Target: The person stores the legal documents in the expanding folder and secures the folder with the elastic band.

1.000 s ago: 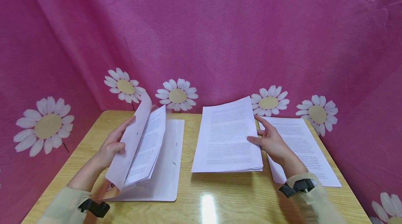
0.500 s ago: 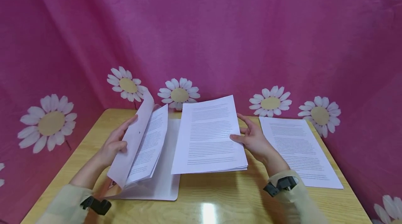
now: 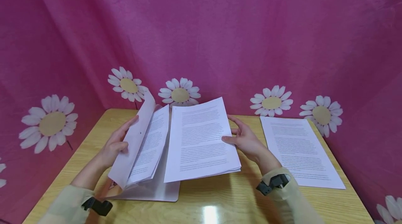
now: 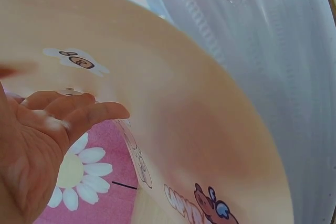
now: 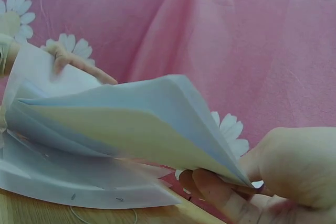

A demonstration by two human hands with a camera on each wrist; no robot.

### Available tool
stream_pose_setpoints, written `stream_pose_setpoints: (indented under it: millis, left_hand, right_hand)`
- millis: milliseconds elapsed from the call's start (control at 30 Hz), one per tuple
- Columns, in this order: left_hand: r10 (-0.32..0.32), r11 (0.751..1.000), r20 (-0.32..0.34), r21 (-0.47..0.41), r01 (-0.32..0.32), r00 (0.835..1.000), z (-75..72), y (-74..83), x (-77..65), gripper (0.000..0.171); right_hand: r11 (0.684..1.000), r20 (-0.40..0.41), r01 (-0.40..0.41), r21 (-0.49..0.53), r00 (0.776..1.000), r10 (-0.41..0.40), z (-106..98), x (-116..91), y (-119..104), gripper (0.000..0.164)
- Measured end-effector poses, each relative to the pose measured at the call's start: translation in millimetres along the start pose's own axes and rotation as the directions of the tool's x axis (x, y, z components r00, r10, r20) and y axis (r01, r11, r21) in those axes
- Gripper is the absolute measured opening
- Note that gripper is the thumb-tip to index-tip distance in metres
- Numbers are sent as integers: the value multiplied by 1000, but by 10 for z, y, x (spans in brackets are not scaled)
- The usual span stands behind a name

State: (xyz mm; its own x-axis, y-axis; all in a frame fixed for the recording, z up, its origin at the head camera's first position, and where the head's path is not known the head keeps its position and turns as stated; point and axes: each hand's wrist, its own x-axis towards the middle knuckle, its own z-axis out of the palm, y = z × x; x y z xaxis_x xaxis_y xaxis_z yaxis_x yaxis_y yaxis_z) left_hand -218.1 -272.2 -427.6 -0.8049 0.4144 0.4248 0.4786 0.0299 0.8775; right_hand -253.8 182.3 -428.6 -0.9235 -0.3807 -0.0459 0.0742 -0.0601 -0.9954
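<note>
On the left of the table lies a folder (image 3: 154, 192) with white inner faces. My left hand (image 3: 114, 145) holds up its curved front cover (image 3: 133, 143), thumb over the white inner face. The left wrist view shows the cover's tan outside (image 4: 173, 87) with cartoon prints, and extended fingers at it. Printed pages (image 3: 149, 147) stand tilted inside the folder. My right hand (image 3: 246, 142) pinches a stack of printed paper (image 3: 202, 138) by its right edge, thumb on top and fingers beneath. Raised and tilted, the stack overlaps the folder's right part in the head view.
Another stack of printed paper (image 3: 301, 150) lies at the right of the wooden table (image 3: 210, 189). A pink curtain (image 3: 201, 35) with daisies hangs behind the table and along both sides. A thin loop of cord (image 5: 105, 219) lies beside the folder.
My right hand has carried its paper stack left, from beside the folder to over its right part, uncovering more of the stack on the right. My left hand stays at the raised cover.
</note>
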Motion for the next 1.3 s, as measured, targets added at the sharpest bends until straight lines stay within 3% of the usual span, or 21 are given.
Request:
stream_pose_setpoints:
  millis: [633,967,1300]
  left_hand:
    - [0,1000,-1,20,0,1000,6,30,-1,93]
    - [0,1000,0,24,0,1000,0,38,2,94]
    - [-10,1000,13,-10,10,1000,15,29,-6,93]
  right_hand:
    - [1000,97,16,9,995,-17,-128,-226,-98,91]
    - [999,73,48,-20,996,-47,-46,-127,-122,88]
    - [999,45,39,36,998,-41,85,-92,-67,89]
